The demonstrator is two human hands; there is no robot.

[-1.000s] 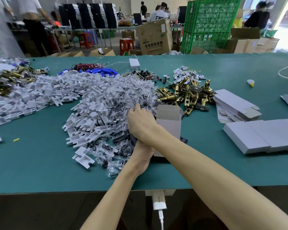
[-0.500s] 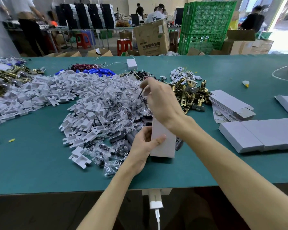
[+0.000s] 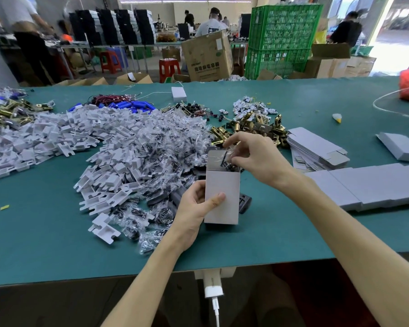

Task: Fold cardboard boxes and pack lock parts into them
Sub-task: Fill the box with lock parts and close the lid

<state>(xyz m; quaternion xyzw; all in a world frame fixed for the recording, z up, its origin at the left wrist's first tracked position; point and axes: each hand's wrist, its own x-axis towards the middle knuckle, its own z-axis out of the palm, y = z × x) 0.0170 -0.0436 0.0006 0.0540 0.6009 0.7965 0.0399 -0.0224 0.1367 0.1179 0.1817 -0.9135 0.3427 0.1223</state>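
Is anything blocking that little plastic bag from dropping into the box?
Nothing visible. The right hand pinches the bag at the open top of the box, flap standing back, while the left hand holds it upright.

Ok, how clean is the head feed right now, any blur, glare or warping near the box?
Head view: the grey box, the left hand gripping it and the right hand pinching a clear bag at its mouth are sharp; the bright opening at frame top right is blown out, the person at frame far left is motion-blurred, the table edges bow.

Head view, down over near table [image 3: 45, 244]
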